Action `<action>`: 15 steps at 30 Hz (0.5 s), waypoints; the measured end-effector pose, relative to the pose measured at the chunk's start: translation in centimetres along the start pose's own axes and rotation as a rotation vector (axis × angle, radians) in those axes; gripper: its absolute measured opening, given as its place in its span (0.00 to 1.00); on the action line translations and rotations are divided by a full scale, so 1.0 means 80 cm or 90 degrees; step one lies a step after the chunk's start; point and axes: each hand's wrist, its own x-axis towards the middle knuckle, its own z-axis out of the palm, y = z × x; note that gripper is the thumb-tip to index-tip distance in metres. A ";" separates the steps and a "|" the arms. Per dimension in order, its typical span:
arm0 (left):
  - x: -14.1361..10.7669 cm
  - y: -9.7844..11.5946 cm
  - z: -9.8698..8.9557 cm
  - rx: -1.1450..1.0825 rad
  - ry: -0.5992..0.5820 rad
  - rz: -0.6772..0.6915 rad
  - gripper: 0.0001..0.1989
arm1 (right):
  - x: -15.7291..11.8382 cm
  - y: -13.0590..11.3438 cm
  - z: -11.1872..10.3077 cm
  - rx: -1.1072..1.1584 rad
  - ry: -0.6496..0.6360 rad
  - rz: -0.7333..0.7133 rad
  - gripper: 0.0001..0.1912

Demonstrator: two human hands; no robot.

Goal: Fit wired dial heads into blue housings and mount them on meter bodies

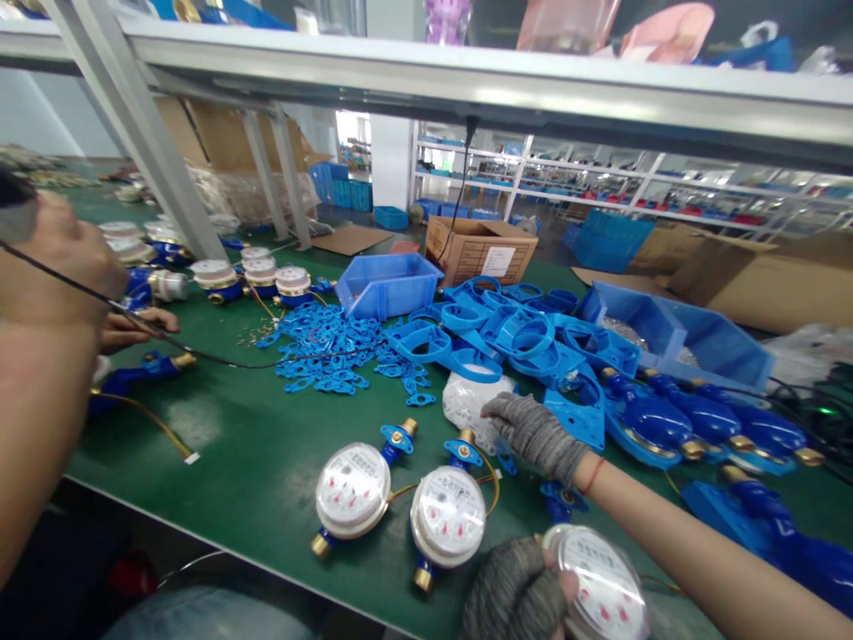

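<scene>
In the head view, we saw two gray fingerless gloves over a green table (233, 471). Our left hand (516, 591) was curled, with the bare thumb pressed on the rim of a round meter (600, 578). That meter was at the bottom of the view, near the table's front edge, and its white face with red marks looked up.

Our right hand (537, 436) reached out past it. Its fingers were close together and touched a white bundle (466, 404). We could not tell if they pinched it or just lay on it. The bundle sat at the near side of a big heap of blue frames (497, 329).

To the left of the held meter, we saw a second meter (451, 516) and a third meter (353, 489), side by side. Both had brass ends and lay face up. Behind them was a pile of little blue tags (326, 342), and past that stood a blue bin (406, 298) and a brown box (483, 253). On the right, some shiny dark blue meters (659, 427) lay in a row.

On the far left, we saw a co-worker's bare hand (57, 258) around a dark tool (13, 209). A thin black cable (233, 364) hung across the view.
</scene>
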 end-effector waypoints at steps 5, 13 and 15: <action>-0.001 0.002 0.004 -0.010 0.007 0.008 0.16 | 0.003 -0.014 0.003 0.016 0.004 0.046 0.16; 0.014 0.003 -0.008 -0.011 0.019 -0.029 0.23 | -0.007 -0.011 0.004 0.075 0.010 0.084 0.15; 0.015 0.003 -0.009 -0.019 0.014 -0.039 0.23 | -0.013 -0.015 0.003 0.083 0.025 0.068 0.13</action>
